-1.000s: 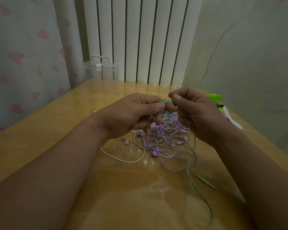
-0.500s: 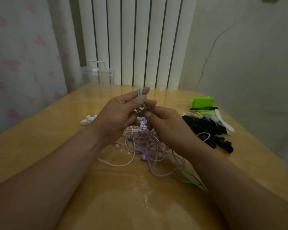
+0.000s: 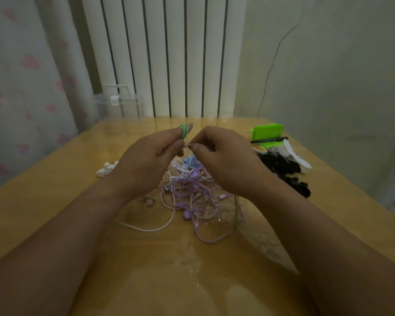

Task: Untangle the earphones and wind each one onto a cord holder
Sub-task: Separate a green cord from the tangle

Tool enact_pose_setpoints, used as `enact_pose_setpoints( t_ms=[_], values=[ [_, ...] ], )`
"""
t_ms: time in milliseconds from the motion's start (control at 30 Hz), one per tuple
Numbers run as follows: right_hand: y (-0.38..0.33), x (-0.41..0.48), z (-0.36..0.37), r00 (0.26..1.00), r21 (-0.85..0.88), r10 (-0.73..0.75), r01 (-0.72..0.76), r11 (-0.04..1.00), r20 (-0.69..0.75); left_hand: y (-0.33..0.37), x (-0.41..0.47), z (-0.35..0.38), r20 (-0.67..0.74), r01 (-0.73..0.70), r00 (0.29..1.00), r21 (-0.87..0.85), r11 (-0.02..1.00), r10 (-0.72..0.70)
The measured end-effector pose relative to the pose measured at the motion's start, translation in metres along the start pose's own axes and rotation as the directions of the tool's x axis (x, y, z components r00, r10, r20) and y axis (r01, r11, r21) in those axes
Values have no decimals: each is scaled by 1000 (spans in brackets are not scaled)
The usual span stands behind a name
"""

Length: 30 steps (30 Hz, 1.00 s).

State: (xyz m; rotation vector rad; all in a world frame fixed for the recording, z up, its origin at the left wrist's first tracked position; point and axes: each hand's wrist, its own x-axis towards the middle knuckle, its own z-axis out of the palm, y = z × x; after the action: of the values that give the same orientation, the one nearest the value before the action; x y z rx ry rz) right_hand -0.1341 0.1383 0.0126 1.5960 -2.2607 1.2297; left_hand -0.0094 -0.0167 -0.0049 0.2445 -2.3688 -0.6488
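Two grips nearly meet above the desk (image 3: 55,190): left grip (image 3: 146,165) clamped on the upright green coil (image 3: 184,131), right grip (image 3: 226,160) pinching its loose end (image 3: 188,145) just below.

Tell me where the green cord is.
Head view, centre: the green cord is coiled at the fingertips of the left hand, raised above the purple earphone tangle; the right hand pinches it alongside.
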Motion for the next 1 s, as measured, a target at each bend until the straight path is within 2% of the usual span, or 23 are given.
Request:
enact_pose_setpoints(
  t_ms=[167,233,267,367,433,500,567,700,767,800,867,933,1000],
  values=[
    [5,4,-10,994,75,-44,52,996,-103,13,-2,-2,153,7,988,-113,994,11],
    [6,4,-15,994,137,-77,87,987,-78,20,-3,-4,204,38,979,-231,972,11],
    [6,4,-18,996,222,-69,78,972,-48,22,-4,-7,237,72,972,-318,945,5],
    [12,3,-28,998,566,36,-64,822,60,26,-5,-15,417,272,909,-617,739,13],
    [13,2,-28,987,648,83,-153,746,138,25,-7,-16,482,348,874,-714,607,65],
    [12,2,-19,976,672,96,-204,712,194,23,-8,-14,471,336,875,-759,557,115],
    [11,0,-8,968,663,119,-239,710,222,21,-6,-9,424,328,901,-805,494,94],
    [5,-4,2,969,482,105,-204,852,225,19,-1,-7,267,290,957,-878,381,-113],
    [1,-5,6,964,373,77,-172,912,256,16,3,-8,171,242,964,-882,404,-205],
    [0,-6,8,961,332,68,-158,930,268,14,4,-8,126,222,964,-863,453,-234],
    [-2,-7,12,961,266,60,-134,955,268,11,3,-9,25,188,966,-748,636,-256],
    [-4,-7,11,972,226,50,-103,969,229,9,1,-8,-67,157,971,-541,826,-228],
    [-4,-5,5,985,210,49,-84,974,167,9,0,-4,-74,111,986,-357,928,-147]
  ],
)
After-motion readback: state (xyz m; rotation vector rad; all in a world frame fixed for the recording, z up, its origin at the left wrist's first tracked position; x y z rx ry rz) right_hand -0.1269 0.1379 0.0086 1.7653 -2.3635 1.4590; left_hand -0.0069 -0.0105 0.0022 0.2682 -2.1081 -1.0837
